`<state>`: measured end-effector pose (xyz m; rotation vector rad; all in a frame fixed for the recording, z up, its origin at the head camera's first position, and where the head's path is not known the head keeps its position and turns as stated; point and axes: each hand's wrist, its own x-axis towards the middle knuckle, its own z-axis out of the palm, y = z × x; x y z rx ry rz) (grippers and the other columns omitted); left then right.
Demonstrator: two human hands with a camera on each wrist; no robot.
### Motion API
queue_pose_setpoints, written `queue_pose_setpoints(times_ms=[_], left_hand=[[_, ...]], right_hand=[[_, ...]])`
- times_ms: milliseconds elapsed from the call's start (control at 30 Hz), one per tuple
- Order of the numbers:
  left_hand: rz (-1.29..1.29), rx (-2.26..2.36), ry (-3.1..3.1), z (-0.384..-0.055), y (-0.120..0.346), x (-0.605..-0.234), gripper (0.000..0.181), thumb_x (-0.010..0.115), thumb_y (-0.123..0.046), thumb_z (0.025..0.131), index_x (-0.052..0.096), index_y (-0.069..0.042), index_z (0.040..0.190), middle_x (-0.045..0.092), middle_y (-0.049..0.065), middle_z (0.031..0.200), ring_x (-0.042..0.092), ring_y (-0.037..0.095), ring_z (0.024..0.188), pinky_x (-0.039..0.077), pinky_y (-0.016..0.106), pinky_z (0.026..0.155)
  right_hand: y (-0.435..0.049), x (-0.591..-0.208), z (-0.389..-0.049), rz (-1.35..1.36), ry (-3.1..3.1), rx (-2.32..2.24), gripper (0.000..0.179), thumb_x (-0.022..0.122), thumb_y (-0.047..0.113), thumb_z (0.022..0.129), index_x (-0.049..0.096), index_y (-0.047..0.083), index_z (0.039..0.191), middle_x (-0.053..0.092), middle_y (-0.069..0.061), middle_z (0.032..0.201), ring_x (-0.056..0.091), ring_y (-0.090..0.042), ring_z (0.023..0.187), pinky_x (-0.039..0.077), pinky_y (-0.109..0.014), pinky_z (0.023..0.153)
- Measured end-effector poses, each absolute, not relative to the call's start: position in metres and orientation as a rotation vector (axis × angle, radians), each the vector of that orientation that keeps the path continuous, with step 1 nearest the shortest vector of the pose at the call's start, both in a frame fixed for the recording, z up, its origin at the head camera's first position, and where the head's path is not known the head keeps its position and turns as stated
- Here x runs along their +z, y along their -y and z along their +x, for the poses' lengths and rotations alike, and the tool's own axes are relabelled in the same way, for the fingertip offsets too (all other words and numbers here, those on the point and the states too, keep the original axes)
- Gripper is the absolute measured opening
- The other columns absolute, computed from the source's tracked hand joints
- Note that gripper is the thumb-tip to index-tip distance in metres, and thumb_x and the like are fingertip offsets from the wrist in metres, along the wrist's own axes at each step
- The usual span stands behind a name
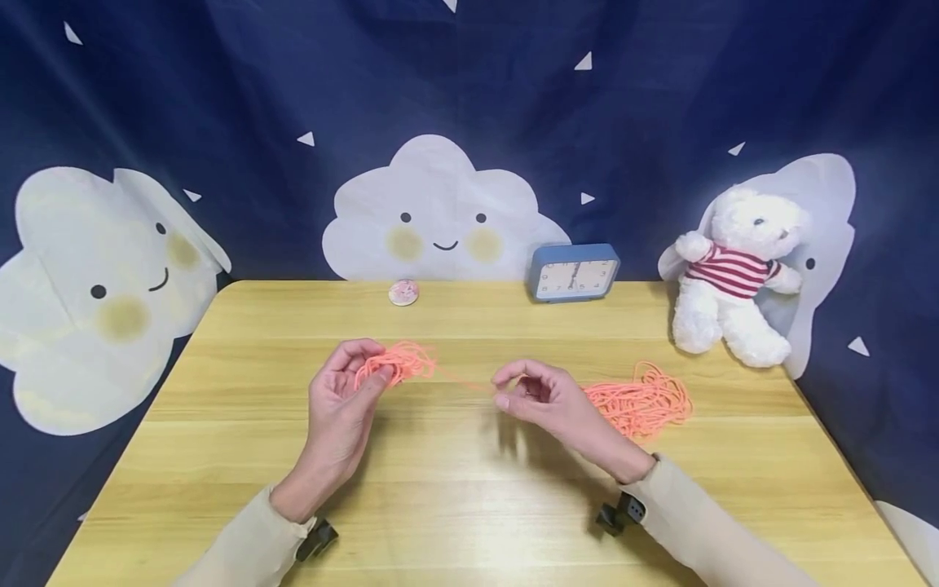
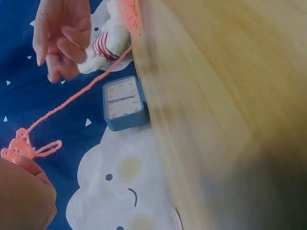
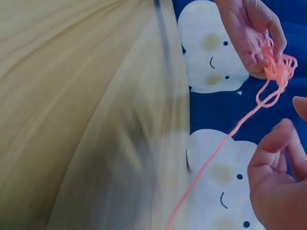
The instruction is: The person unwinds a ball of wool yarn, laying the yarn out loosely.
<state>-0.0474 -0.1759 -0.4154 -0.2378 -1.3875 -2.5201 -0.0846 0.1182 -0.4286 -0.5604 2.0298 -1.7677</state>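
Note:
In the head view my left hand (image 1: 339, 416) pinches a looped bundle of coral-orange yarn (image 1: 402, 363) between thumb and fingers, above the wooden table. One strand (image 3: 206, 165) runs from that bundle toward the right. My right hand (image 1: 553, 408) hovers beside this strand with loosely bent fingers. A gap shows between its thumb and index finger in the right wrist view, and the strand passes apart from them. A loose pile of the same yarn (image 1: 645, 401) lies on the table behind the right wrist, partly hidden by it.
A blue clock (image 1: 575, 273) and a small round pinkish object (image 1: 403, 293) stand near the back edge of the table (image 1: 455, 505). At the right back sits a white teddy bear (image 1: 734, 273) in a striped shirt. A dark blue curtain (image 1: 469, 81) hangs behind.

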Motion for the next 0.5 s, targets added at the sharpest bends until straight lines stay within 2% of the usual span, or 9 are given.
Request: queue_pose_setpoints(times_ms=[133, 233, 367, 433, 500], left_hand=[[-0.252, -2.527, 1.382, -0.047, 0.175, -0.415, 0.026, 0.069, 0.019, 0.095, 0.065, 0.007, 0.118, 0.069, 0.011, 0.105, 0.068, 0.013, 0.093, 0.061, 0.022, 0.084], [-0.245, -2.529, 1.384, -0.047, 0.174, -0.415, 0.028, 0.065, 0.022, 0.095, 0.065, 0.006, 0.118, 0.069, 0.010, 0.105, 0.068, 0.013, 0.092, 0.061, 0.022, 0.083], [-0.243, -2.529, 1.386, -0.047, 0.174, -0.415, 0.031, 0.061, 0.024, 0.095, 0.066, 0.004, 0.117, 0.070, 0.009, 0.104, 0.068, 0.011, 0.091, 0.061, 0.021, 0.082], [-0.258, -2.528, 1.382, -0.047, 0.174, -0.415, 0.030, 0.061, 0.024, 0.095, 0.066, 0.005, 0.117, 0.070, 0.009, 0.105, 0.069, 0.010, 0.091, 0.061, 0.021, 0.083], [-0.285, -2.528, 1.364, -0.047, 0.176, -0.416, 0.030, 0.060, 0.026, 0.094, 0.065, 0.007, 0.118, 0.070, 0.011, 0.106, 0.069, 0.011, 0.092, 0.061, 0.022, 0.084]], right_hand=[[-0.112, -0.431, -0.090, -0.538, -1.931, -1.735, 0.045, 0.077, 0.022, 0.104, 0.065, 0.016, 0.147, 0.067, -0.011, 0.136, 0.062, -0.049, 0.109, 0.058, -0.045, 0.094], [-0.108, -0.431, -0.090, -0.530, -1.836, -1.712, 0.046, 0.075, 0.021, 0.104, 0.064, 0.010, 0.148, 0.066, -0.014, 0.143, 0.064, -0.049, 0.112, 0.058, -0.051, 0.099], [-0.108, -0.429, -0.086, -0.523, -1.792, -1.754, 0.034, 0.073, 0.016, 0.105, 0.069, -0.005, 0.132, 0.071, -0.025, 0.120, 0.069, -0.034, 0.099, 0.062, -0.042, 0.091], [-0.113, -0.426, -0.085, -0.536, -1.821, -1.779, 0.027, 0.071, 0.014, 0.105, 0.070, -0.007, 0.122, 0.072, -0.023, 0.107, 0.069, -0.027, 0.091, 0.063, -0.036, 0.086], [-0.121, -0.422, -0.084, -0.555, -1.880, -1.794, 0.020, 0.069, 0.014, 0.106, 0.071, -0.003, 0.116, 0.071, -0.017, 0.099, 0.067, -0.023, 0.087, 0.062, -0.031, 0.082]])
